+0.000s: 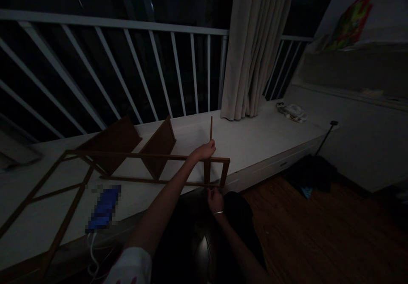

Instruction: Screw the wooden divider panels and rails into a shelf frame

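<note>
A brown wooden rack frame (146, 156) with two slanted shelf boards lies on its side on a white platform (255, 139) by the railing. My left hand (204, 150) is closed round a thin upright wooden rod (211, 127) at the frame's right end. My right hand (215, 199), with a bracelet on its wrist, pinches the frame's lower right corner; what it holds there is too dark to make out.
White railing bars (127, 63) and a beige curtain (255, 50) stand behind the platform. A blurred blue object (103, 207) with a white cable lies at the front left. A crumpled cloth (291, 111) sits far right. Dark things lie on the wooden floor (318, 233).
</note>
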